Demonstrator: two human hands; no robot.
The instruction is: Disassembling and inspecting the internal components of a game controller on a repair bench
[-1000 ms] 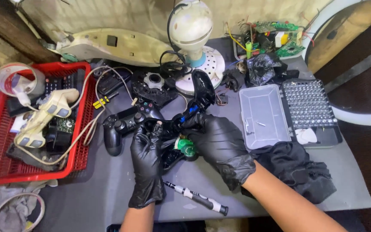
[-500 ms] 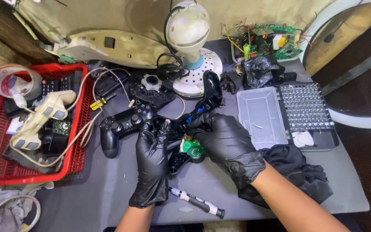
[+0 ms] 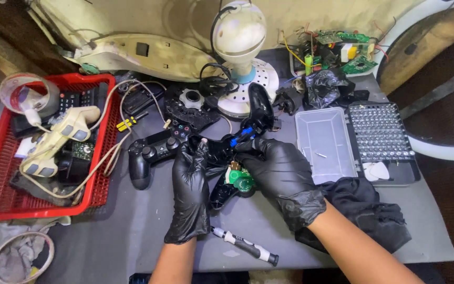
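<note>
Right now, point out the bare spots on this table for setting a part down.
Bare grey top between the red basket and the left hand, and ahead of the black cloth at the near right edge. Crowded behind both hands, around the lamp.

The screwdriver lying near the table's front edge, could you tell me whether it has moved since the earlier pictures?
No. The screwdriver lies at the same slant below the left hand, equally far from the black cloth; only the camera shifted.

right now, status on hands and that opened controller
Left hand and right hand, both gloved, grip the opened controller. Green board exposed. Screwdriver lies on the table, clear of the hands.
</note>
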